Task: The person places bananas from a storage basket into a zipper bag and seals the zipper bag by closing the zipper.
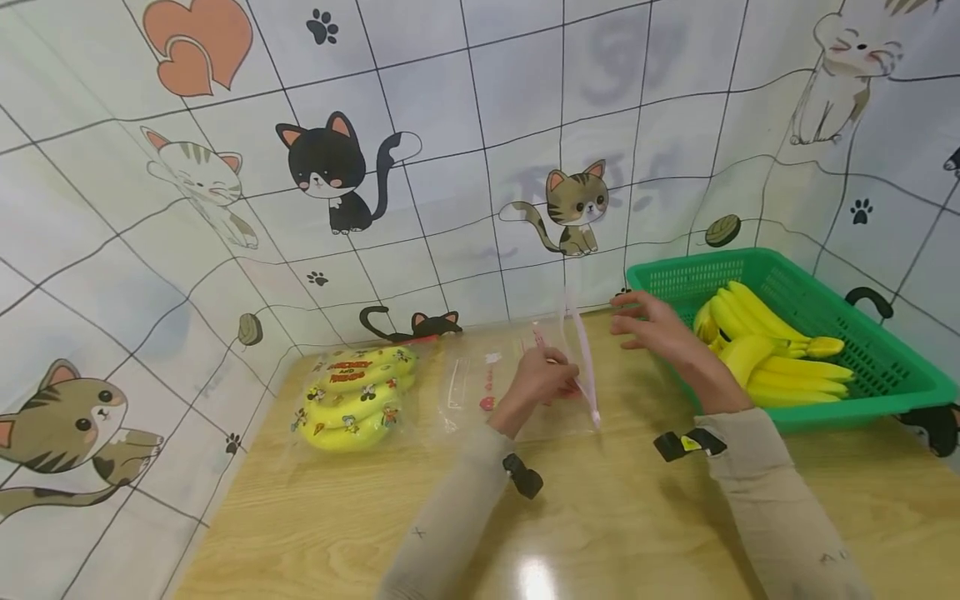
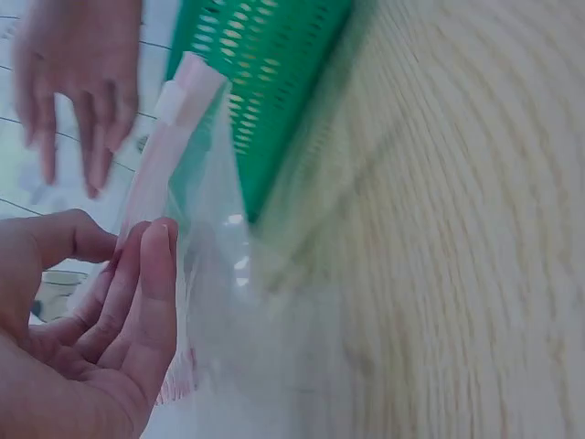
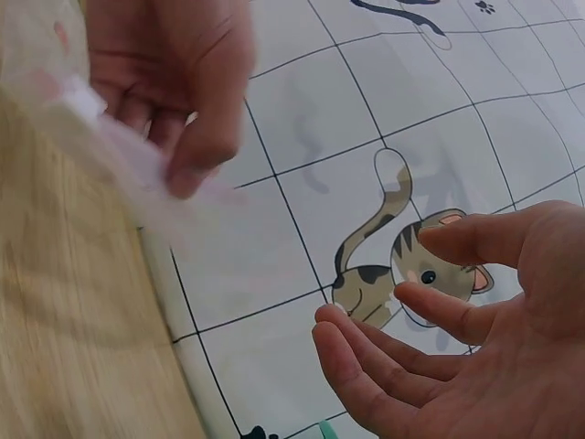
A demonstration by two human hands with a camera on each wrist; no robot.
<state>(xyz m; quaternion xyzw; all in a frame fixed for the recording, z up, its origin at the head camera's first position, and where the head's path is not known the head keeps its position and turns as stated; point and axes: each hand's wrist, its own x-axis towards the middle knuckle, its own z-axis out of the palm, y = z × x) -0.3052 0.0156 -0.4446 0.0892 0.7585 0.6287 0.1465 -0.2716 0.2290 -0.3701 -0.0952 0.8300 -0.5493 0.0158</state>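
A clear plastic slider bag [image 1: 465, 404] with a pale pink zip strip [image 1: 586, 358] and pink print lies on the wooden table. My left hand [image 1: 540, 379] pinches the bag near its zip edge, thumb against fingers. In the left wrist view, the white slider [image 2: 185, 102] sits at the strip's end, above the fingertips [image 2: 160, 240]. My right hand [image 1: 660, 329] hovers between the bag and a green basket, its fingers spread and holding nothing. The right wrist view shows its fingers [image 3: 366, 366] loosely bent before the wall.
The green plastic basket [image 1: 795, 417] at the right holds several yellow bananas [image 1: 798, 375]. To the left lies a clear printed bag [image 1: 352, 400] with bananas inside. A cat-patterned sheet [image 1: 450, 100] hangs close behind the table [image 1: 600, 517].
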